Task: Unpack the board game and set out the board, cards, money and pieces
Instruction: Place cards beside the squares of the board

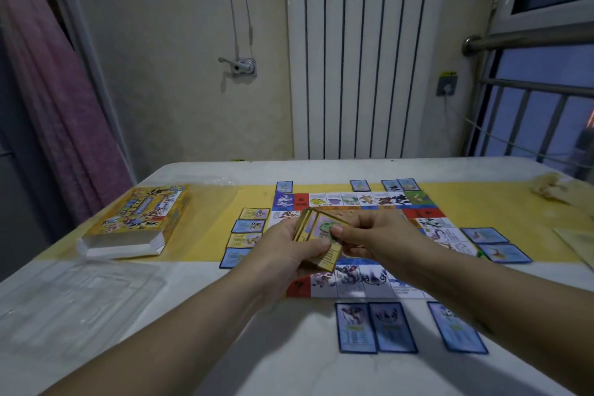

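The game board (363, 202) lies flat in the middle of the table, partly hidden by my hands. My left hand (286, 254) holds a fanned stack of gold-edged cards (321, 235) above the board. My right hand (369, 235) pinches the top card of that stack with thumb and fingers. Blue-framed cards lie around the board: several at the left (249, 235), three at the near edge (376, 326), two at the right (495, 244), three at the far edge (390, 185). The yellow game box (141, 219) lies open at the left.
A clear plastic insert tray (74, 299) sits at the near left of the white table (225, 347). A yellow runner (482, 209) crosses under the board. A crumpled pale object (553, 190) lies at the far right. A radiator and wall stand behind the table.
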The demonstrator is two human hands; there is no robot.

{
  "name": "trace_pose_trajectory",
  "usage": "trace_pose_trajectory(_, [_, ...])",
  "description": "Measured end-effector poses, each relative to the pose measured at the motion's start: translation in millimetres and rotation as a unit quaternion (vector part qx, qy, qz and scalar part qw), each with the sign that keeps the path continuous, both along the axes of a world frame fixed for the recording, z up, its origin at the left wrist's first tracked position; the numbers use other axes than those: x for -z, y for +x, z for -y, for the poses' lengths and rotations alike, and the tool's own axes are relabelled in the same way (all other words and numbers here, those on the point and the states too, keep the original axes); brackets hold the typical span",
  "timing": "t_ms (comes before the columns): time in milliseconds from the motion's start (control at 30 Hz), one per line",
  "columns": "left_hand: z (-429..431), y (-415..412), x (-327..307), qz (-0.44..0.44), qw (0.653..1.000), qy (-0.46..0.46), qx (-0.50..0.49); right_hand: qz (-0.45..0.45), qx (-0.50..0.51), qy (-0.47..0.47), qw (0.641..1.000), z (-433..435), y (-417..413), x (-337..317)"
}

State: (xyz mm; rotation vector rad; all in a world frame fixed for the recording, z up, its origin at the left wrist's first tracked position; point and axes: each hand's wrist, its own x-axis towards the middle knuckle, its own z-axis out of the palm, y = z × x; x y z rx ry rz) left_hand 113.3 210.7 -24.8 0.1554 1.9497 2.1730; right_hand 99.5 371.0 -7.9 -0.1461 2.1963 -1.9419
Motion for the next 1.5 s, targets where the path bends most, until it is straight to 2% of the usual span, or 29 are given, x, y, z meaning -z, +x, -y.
trace_pose_trajectory(167, [-21.0, 6.9, 5.2, 0.005, 1.0, 0.004, -0.015, 0.006, -0.019, -0.021, 1.0, -19.3, 7.6, 7.8])
trace_pose_trajectory(333, [-51.1, 10.0, -7.8, -0.024, 0.999, 0.012, -0.029, 0.008, 0.021, -0.062, 0.998, -42.1, 17.0, -2.1])
trace_pose_trajectory(500, [-85.0, 15.4, -28.8, -0.025, 0.997, 0.06, -0.029, -0.052, 0.074, -0.042, 0.995, -74.6, 24.5, -32.5])
trace_pose_trajectory(600, [-92.8, 17.9, -33.3, -0.026, 0.997, 0.068, -0.026, -0.044, 0.088, -0.031, 0.995, -106.2, 30.4, -45.1])
trace_pose_trajectory(667, [-94.5, 22.9, -30.4, -0.02, 0.998, 0.056, -0.003, -0.039, 0.097, 0.044, 0.994, -126.3, 36.0, -45.2])
trace_pose_trajectory(700, [-96.1, 26.0, -27.0, -0.016, 0.999, 0.04, 0.014, -0.046, 0.102, 0.133, 0.985, -137.0, 38.0, -41.6])
trace_pose_trajectory(767, [-100.5, 33.2, -19.1, -0.025, 0.998, -0.033, 0.042, -0.051, 0.082, 0.327, 0.94, -154.8, 41.7, -28.2])
trace_pose_trajectory(800, [-103.6, 37.4, -15.6, -0.046, 0.993, -0.095, 0.056, -0.042, 0.059, 0.389, 0.919, -160.2, 43.6, -19.0])
trace_pose_trajectory(867, [-110.5, 45.2, -6.7, -0.128, 0.955, -0.249, 0.1, -0.023, 0.022, 0.438, 0.899, -164.5, 48.7, 0.0])
trace_pose_trajectory(900, [-114.2, 48.5, -0.2, -0.189, 0.916, -0.328, 0.129, -0.026, 0.014, 0.451, 0.892, -164.1, 51.5, 9.2])
trace_pose_trajectory(967, [-118.8, 55.2, 14.7, -0.299, 0.808, -0.472, 0.191, -0.046, 0.019, 0.476, 0.878, -164.1, 54.4, 25.8])
trace_pose_trajectory(1033, [-122.6, 58.9, 31.2, -0.35, 0.713, -0.559, 0.238, -0.069, 0.034, 0.491, 0.868, -164.2, 55.1, 39.0])
trace_pose_trajectory(1067, [-124.9, 60.2, 37.1, -0.352, 0.688, -0.583, 0.253, -0.079, 0.047, 0.491, 0.866, -164.3, 54.7, 44.7])
trace_pose_trajectory(1167, [-131.5, 65.7, 43.3, -0.327, 0.654, -0.628, 0.265, -0.104, 0.094, 0.467, 0.873, -162.5, 53.5, 57.3])
trace_pose_trajectory(1300, [-136.2, 68.7, 44.9, -0.322, 0.642, -0.647, 0.257, -0.116, 0.126, 0.457, 0.873, -161.2, 53.2, 67.5])
trace_pose_trajectory(1400, [-139.0, 71.6, 43.5, -0.317, 0.638, -0.653, 0.257, -0.127, 0.135, 0.507, 0.842, -160.7, 55.9, 70.2])
trace_pose_trajectory(1500, [-141.1, 73.1, 41.7, -0.311, 0.642, -0.653, 0.255, -0.186, 0.122, 0.578, 0.785, -158.2, 70.0, 62.4])
